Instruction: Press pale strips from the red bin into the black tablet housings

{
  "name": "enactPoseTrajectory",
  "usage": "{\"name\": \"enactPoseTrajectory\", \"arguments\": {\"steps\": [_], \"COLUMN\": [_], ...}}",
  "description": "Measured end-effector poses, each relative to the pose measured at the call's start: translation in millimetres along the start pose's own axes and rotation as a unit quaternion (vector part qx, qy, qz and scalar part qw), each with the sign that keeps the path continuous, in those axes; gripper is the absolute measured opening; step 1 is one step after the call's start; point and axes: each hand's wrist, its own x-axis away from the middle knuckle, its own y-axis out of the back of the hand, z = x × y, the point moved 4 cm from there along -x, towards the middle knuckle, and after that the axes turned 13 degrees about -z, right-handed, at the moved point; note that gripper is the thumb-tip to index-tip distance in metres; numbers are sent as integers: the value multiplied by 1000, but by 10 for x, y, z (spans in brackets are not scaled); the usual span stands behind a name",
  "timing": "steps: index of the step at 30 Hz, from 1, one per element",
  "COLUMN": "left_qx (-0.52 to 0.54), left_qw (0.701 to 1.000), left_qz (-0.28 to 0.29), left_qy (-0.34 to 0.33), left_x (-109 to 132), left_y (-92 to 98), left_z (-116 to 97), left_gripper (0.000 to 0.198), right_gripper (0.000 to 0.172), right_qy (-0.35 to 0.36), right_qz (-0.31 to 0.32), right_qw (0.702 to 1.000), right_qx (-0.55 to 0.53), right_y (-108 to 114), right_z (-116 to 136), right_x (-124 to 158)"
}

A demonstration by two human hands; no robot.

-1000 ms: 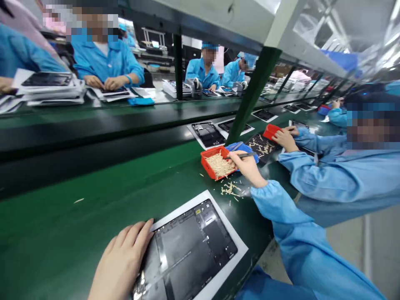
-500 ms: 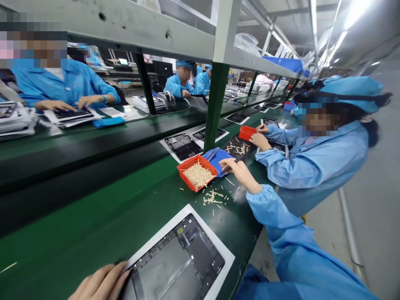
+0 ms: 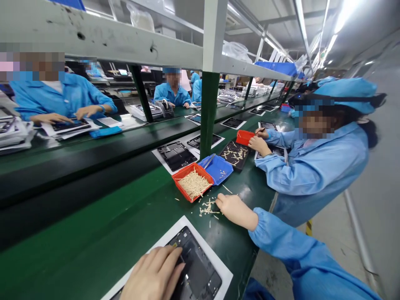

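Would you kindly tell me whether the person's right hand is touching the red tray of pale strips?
No, the right hand is beside the scattered pale strips on the green bench, apart from the red tray.

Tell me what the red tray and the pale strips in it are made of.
The red tray: probably moulded plastic, glossy, evenly coloured, thin-walled. The pale strips: matte, possibly foam or paper; too small to tell.

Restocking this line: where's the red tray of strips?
In the head view, the red tray sits on the green bench left of the blue tray, with loose strips and the right hand at its lower right.
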Motion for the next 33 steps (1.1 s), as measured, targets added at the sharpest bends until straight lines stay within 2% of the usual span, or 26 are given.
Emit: {"name": "enactPoseTrajectory", "arguments": {"steps": [2,4,6,8,10,12,13,14,15,17,19,24,27,33], "left_qx": [34,85,150,229,342,451,491,517,533,551,565,578,569,520], "left_qw": [999,993,977,950,886,793,752,724,709,693,677,661,670,710], "left_qz": [18,50,73,79,100,144,165,180,188,191,178,87,30,-62], "left_qy": [19,66,129,198,297,383,408,420,422,425,437,470,476,470], "left_x": [-137,-250,-378,-536,-682,-786,-821,-848,-864,-863,-835,-798,-814,-848], "left_y": [-71,-178,-295,-413,-556,-702,-759,-798,-820,-830,-812,-742,-718,-690], "left_z": [-49,-42,-5,41,89,105,103,102,105,125,157,264,324,422], "left_gripper": [26,25,27,29,31,38,41,42,43,42,41,40,40,34], "right_gripper": [17,17,19,21,22,22,22,21,21,20,21,16,14,6], "right_qy": [22,48,83,122,158,194,211,226,240,257,242,105,66,7], "right_qz": [-1,-18,-61,-126,-183,-224,-240,-252,-262,-271,-272,-279,-269,-261], "right_qw": [1000,998,994,984,970,955,948,941,935,928,930,940,941,933], "right_qx": [12,22,26,22,12,2,-3,-7,-11,-20,-43,-163,-197,-246], "right_y": [2,22,72,157,256,355,400,440,474,515,527,481,436,412], "right_z": [-3,-16,-19,3,47,109,143,175,206,254,280,320,402,473], "right_x": [11,39,73,100,107,89,72,49,22,-45,-137,-429,-572,-710]}}
